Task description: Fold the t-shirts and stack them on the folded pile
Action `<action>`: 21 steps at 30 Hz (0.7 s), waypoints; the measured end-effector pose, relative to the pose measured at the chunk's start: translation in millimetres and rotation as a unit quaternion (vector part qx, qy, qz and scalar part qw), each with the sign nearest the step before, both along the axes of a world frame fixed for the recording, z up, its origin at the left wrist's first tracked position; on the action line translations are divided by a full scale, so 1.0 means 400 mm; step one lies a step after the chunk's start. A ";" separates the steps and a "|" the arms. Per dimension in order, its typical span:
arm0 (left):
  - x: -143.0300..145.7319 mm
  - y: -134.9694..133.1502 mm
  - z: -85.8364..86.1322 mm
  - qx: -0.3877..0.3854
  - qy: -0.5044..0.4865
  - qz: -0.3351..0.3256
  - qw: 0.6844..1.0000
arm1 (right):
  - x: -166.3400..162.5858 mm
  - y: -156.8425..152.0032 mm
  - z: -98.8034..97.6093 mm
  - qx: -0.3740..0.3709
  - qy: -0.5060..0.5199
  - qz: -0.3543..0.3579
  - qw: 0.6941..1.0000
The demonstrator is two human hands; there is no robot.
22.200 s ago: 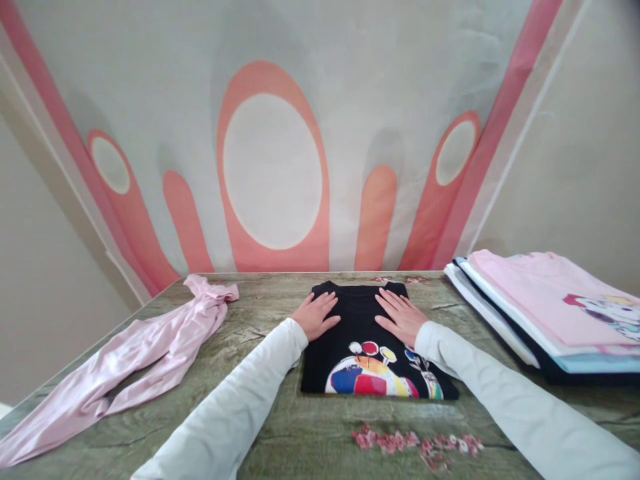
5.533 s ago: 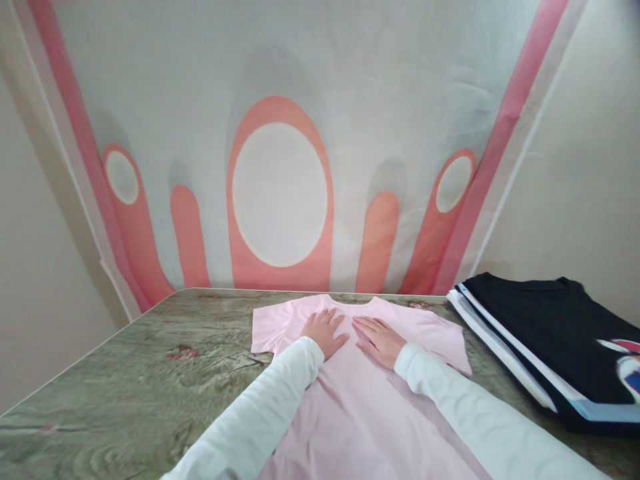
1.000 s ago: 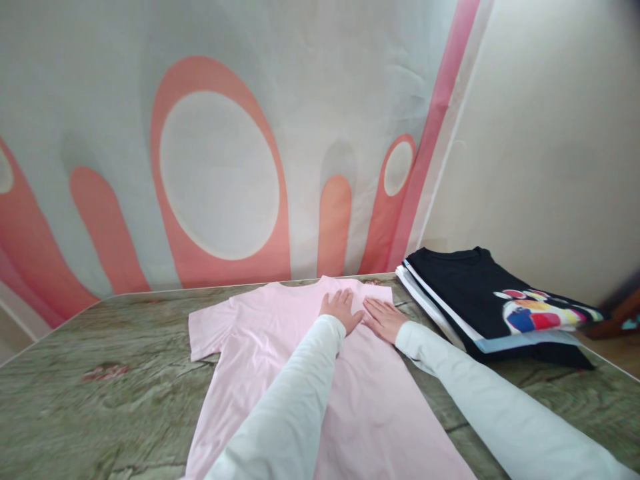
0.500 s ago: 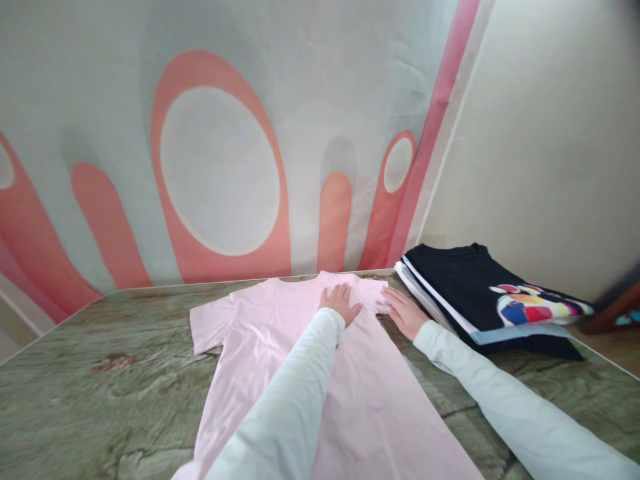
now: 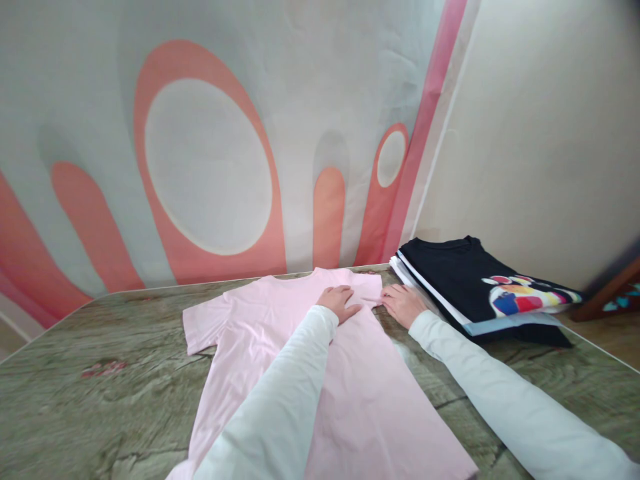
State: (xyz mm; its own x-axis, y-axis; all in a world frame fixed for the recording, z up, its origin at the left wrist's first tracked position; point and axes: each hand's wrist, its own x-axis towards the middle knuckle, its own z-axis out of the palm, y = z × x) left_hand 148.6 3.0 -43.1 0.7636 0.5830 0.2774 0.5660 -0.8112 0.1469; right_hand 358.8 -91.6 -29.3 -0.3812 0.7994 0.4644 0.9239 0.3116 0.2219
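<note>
A pale pink T-shirt [image 5: 280,347] lies spread flat on the wood-grain table [image 5: 75,393], neck toward the wall. My left hand [image 5: 339,301] rests flat on the shirt near its right shoulder, fingers stretched out. My right hand [image 5: 401,303] is at the shirt's right sleeve edge, fingers curled and pinching the pink cloth there. Both arms wear white long sleeves.
A stack of folded shirts [image 5: 480,287], a black one with a colourful print on top, sits at the table's right rear. A pink-and-white patterned backdrop [image 5: 210,153] hangs behind the table. A plain wall [image 5: 540,133] is to the right.
My right hand slid off the shirt's chest to the right sleeve edge and closed on the cloth. My left hand stayed flat near the shoulder. The view turned slightly right.
</note>
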 end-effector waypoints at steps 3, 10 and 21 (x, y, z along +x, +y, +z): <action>-0.003 -0.001 0.005 -0.024 0.011 -0.006 1.000 | 0.013 0.002 0.002 0.012 0.001 -0.026 1.000; -0.002 -0.001 0.004 -0.042 0.025 -0.002 0.999 | 0.006 -0.007 0.007 0.023 0.025 0.012 0.999; -0.001 -0.001 0.002 -0.039 0.025 0.003 0.999 | -0.029 0.005 0.014 -0.009 -0.046 0.025 0.999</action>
State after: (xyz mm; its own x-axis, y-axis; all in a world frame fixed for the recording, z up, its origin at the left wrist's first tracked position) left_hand 148.1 2.6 -42.2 0.7722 0.6058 0.1916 0.5787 -0.7951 0.1815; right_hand 347.3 -89.4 -23.6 -0.4618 0.7862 0.4106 0.8828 0.3623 0.2991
